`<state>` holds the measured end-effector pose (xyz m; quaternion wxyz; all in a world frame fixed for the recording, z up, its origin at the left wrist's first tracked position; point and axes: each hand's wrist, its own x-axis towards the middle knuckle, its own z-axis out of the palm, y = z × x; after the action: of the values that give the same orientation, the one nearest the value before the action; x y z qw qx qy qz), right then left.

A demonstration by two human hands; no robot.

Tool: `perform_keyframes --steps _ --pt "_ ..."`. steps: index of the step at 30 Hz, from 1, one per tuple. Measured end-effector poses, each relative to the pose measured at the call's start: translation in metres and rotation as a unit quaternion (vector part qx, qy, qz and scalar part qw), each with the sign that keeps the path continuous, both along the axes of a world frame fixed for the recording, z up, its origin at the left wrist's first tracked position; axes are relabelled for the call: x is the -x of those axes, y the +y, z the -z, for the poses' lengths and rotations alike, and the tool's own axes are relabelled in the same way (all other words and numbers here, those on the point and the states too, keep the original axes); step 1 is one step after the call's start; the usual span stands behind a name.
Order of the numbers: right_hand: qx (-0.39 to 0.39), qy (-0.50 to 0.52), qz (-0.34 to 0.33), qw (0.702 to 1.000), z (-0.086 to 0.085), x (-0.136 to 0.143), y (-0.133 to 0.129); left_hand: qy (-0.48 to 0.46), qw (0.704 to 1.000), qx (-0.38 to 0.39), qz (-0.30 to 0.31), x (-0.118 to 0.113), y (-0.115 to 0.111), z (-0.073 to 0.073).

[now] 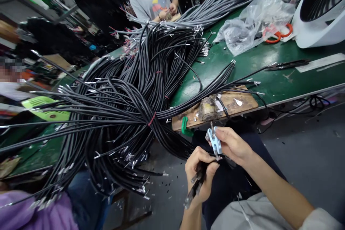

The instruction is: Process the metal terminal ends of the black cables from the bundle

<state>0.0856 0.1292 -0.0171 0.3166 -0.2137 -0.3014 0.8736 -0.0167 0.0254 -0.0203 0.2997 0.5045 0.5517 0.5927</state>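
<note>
My left hand (201,172) is closed round several black cables (194,190), whose pale ends stick out below the fist. Close beside it, my right hand (234,145) pinches a light blue plastic clip (215,142) that looks like a clothespin. The clip's lower end meets a small pale cable end at my left thumb and fingertips; whether it grips that end I cannot make out. A thin metal rod at the clip's top points to a worn, yellowish cylindrical fixture (208,109) on a wooden board (245,100). My right fingers are partly hidden behind the clip.
A large pile of black cables (151,79) covers the green table (269,54), with tied bundles jutting over its edge. Grey cables (229,0) lie behind. A green clamp (185,126), orange-handled scissors (277,34), plastic bags (248,25) and a white fan (320,10) are around. Co-workers sit opposite and at left.
</note>
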Motion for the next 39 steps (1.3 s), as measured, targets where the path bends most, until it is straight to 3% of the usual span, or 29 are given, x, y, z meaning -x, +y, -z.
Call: perform_keyframes --steps 6,12,17,20,24,27,30,32,35,37,39 --pt "0.042 0.052 -0.014 0.998 0.010 0.000 -0.003 0.009 0.999 0.048 0.016 -0.003 0.006 -0.006" --pt "0.085 0.036 0.021 0.996 0.040 -0.020 -0.005 0.026 0.999 0.025 0.025 0.001 -0.002 -0.005" --pt "-0.052 -0.081 0.017 0.995 0.048 -0.045 -0.016 0.047 0.997 -0.001 0.059 0.007 -0.007 -0.006" --pt "-0.138 -0.123 0.000 0.983 0.041 -0.049 -0.026 0.054 0.996 0.008 0.066 0.009 -0.010 -0.007" --pt "-0.211 -0.077 -0.003 0.974 0.024 -0.045 -0.042 0.060 0.994 0.024 0.092 0.015 -0.009 -0.005" --pt "-0.265 -0.101 0.036 0.958 0.018 -0.045 -0.050 0.030 0.993 -0.011 0.114 0.024 -0.003 0.003" --pt "-0.243 -0.194 0.110 0.944 0.035 -0.054 -0.045 -0.079 0.988 -0.076 0.111 0.032 0.001 0.013" --pt "-0.216 -0.264 0.148 0.928 0.058 -0.064 -0.035 -0.120 0.983 -0.085 0.107 0.034 0.001 0.017" --pt "-0.210 -0.361 0.235 0.878 0.083 -0.078 -0.022 -0.089 0.991 -0.038 0.094 0.031 -0.003 0.017" --pt "-0.235 -0.396 0.315 0.830 0.081 -0.082 -0.022 -0.039 0.996 0.000 0.084 0.025 -0.008 0.015" --pt "-0.295 -0.390 0.376 0.787 0.062 -0.080 -0.029 0.002 0.998 0.024 0.059 0.019 -0.014 0.013"
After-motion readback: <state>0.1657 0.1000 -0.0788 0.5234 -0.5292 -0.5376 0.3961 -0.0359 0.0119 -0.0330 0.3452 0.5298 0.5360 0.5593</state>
